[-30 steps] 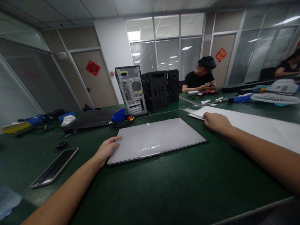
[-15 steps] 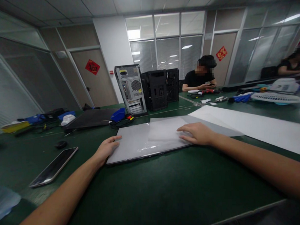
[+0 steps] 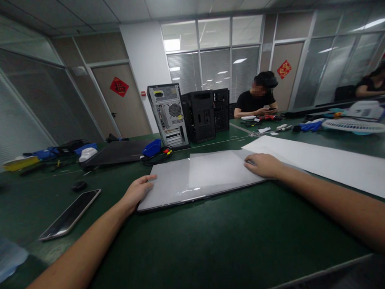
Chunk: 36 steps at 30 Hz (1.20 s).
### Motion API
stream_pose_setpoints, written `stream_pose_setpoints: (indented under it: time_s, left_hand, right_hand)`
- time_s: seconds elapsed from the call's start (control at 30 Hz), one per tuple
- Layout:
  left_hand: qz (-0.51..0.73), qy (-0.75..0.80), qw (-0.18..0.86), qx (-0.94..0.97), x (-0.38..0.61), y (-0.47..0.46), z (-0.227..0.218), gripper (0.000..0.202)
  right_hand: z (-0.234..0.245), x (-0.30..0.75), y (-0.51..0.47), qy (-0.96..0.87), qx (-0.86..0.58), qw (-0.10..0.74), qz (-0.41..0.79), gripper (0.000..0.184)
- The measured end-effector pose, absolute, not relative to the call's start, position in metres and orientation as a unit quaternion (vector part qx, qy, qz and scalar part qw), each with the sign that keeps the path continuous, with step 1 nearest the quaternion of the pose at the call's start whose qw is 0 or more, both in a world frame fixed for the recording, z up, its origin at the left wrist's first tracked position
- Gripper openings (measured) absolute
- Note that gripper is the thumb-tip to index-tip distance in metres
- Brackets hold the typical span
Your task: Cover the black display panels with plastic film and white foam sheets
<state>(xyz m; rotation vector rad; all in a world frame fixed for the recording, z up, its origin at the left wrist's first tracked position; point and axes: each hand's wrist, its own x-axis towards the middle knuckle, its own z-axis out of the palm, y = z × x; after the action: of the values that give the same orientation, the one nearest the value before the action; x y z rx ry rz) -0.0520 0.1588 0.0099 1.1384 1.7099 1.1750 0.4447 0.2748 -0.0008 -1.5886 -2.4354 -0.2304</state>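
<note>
Two hands rest on a flat grey panel lying mid-way across the green bench. The left hand lies open, fingertips on the panel's near-left corner, gripping nothing. The right hand sits palm down on a thin translucent sheet covering the panel's right half; whether its fingers pinch the sheet's edge is unclear. The sheet looks light and limp, apt to slide on the glossy face, and is best taken by a corner. The panel seems stiff yet fragile: hold its edges.
</note>
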Motion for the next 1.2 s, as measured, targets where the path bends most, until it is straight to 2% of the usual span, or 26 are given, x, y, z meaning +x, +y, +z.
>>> stream_pose_setpoints:
  time_s: [0.17,0.27,0.4,0.5,0.67,0.8,0.9,1.2]
  left_hand:
    - [0.455,0.673,0.372,0.448,-0.051,0.158,0.01,0.049]
    - [0.453,0.676,0.37,0.448,-0.05,0.157,0.012,0.05]
    - [0.456,0.673,0.372,0.449,-0.052,0.158,0.01,0.05]
    - [0.463,0.668,0.374,0.447,-0.054,0.16,0.008,0.051]
    - [0.465,0.685,0.344,0.442,-0.053,0.161,0.008,0.053]
    - [0.456,0.699,0.333,0.439,-0.052,0.161,0.01,0.057]
    - [0.459,0.701,0.329,0.435,-0.052,0.161,0.011,0.056]
    - [0.458,0.709,0.287,0.453,-0.055,0.165,0.007,0.054]
  right_hand:
    - [0.012,0.429,0.262,-0.857,-0.47,0.21,0.034,0.055]
    - [0.018,0.427,0.258,-0.849,-0.468,0.245,0.022,0.052]
    - [0.015,0.436,0.262,-0.828,-0.526,0.186,-0.054,0.047]
    - [0.011,0.44,0.265,-0.846,-0.507,0.159,-0.043,0.045]
    - [0.013,0.433,0.262,-0.885,-0.432,0.172,0.035,0.05]
    - [0.015,0.432,0.261,-0.883,-0.434,0.178,-0.001,0.049]
    - [0.015,0.435,0.262,-0.883,-0.442,0.152,-0.031,0.046]
    - [0.015,0.42,0.248,-0.915,-0.378,0.144,0.012,0.05]
